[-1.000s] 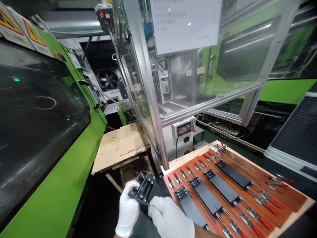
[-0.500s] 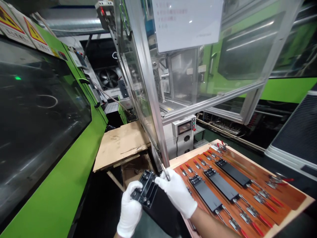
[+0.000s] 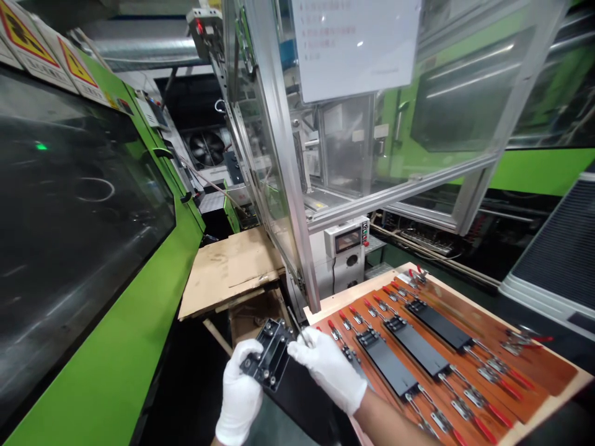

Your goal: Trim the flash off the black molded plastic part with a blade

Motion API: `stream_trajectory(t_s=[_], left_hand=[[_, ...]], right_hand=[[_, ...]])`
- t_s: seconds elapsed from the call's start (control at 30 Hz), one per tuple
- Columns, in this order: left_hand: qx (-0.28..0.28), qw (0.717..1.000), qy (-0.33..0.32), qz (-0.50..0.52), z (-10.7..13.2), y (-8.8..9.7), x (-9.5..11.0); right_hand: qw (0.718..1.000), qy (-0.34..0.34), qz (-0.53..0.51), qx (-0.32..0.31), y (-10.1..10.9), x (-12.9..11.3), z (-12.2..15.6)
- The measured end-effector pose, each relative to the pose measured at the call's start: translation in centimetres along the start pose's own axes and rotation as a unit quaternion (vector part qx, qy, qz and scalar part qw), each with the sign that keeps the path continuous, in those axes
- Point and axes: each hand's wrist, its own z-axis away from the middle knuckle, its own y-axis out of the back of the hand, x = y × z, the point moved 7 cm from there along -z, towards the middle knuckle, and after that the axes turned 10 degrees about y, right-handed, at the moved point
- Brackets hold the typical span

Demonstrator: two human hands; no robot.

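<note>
The gloved left hand [image 3: 239,396] is closed around a bolted black fixture plate [image 3: 273,354], held just to its right. A thin metal rod [image 3: 297,326] is pinched by the gloved right hand [image 3: 328,370], and black plates [image 3: 388,365] are clamped on a wooden board [image 3: 534,365] further right.

Nothing reads clearly from here. The paper sheet [image 3: 356,46] on the clear guard carries short lines of red print, too small to make out. The warning labels [image 3: 35,46] show yellow triangles, their wording blurred, and the meter box [image 3: 348,240] display is unreadable.
</note>
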Motion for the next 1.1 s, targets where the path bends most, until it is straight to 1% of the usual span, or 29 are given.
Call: stream_trajectory(t_s=[0.13,0.2,0.27,0.37,0.5,0.6,0.67,0.7,0.73,0.8,0.83,0.87,0.9,0.93,1.0,1.07,1.1], left_hand=[[0.010,1.000,0.022,0.012,0.3,0.2,-0.2],[0.017,0.999,0.042,0.017,0.5,0.4,-0.5],[0.027,0.998,0.058,0.021,0.7,0.7,-0.8],[0.034,0.997,0.066,0.028,1.0,1.1,-1.1],[0.040,0.995,0.070,0.054,1.4,1.1,-1.1],[0.043,0.995,0.080,0.043,1.6,1.0,-1.1],[0.047,0.995,0.086,0.026,1.6,1.2,-1.0],[0.046,0.995,0.086,0.021,1.5,1.3,-0.9],[0.045,0.995,0.083,0.019,1.3,1.4,-0.7],[0.035,0.996,0.078,0.017,0.8,1.8,-0.1],[0.026,0.996,0.082,0.016,0.4,2.0,0.1],[0.013,0.995,0.095,0.021,0.0,2.1,0.1],[-0.002,0.993,0.116,0.031,-0.5,2.2,0.1],[-0.015,0.989,0.141,0.049,-0.8,2.2,-0.1],[-0.034,0.977,0.188,0.091,-1.5,2.0,-0.4],[-0.030,0.971,0.213,0.109,-1.8,1.8,-0.3],[-0.019,0.972,0.210,0.101,-1.8,1.6,-0.1]], right_hand=[[0.994,-0.053,-0.092,0.003,-2.5,0.4,1.7],[0.990,-0.062,-0.123,0.007,-3.7,0.2,2.5],[0.989,-0.067,-0.134,0.015,-4.5,0.0,3.1],[0.987,-0.076,-0.143,0.025,-4.5,0.0,3.4],[0.985,-0.062,-0.160,0.019,-4.2,-0.3,3.2],[0.985,-0.058,-0.162,0.030,-4.5,-0.8,3.3],[0.984,-0.069,-0.160,0.023,-4.9,-0.9,3.5],[0.987,-0.076,-0.139,0.014,-4.9,-0.9,3.6],[0.993,-0.076,-0.094,0.010,-4.6,-1.0,3.7],[0.997,-0.048,0.047,0.027,-2.7,-1.4,3.8],[0.992,-0.026,0.116,0.041,-1.5,-1.7,3.8],[0.985,-0.007,0.165,0.051,-0.5,-1.9,3.8],[0.981,0.001,0.187,0.051,0.2,-1.7,3.8],[0.982,-0.006,0.184,0.039,0.7,-1.2,3.9],[0.990,-0.052,0.132,-0.017,0.5,0.7,4.0],[0.991,-0.104,0.059,-0.060,-0.3,2.6,4.3],[0.990,-0.126,0.021,-0.064,-0.7,3.5,4.3]])
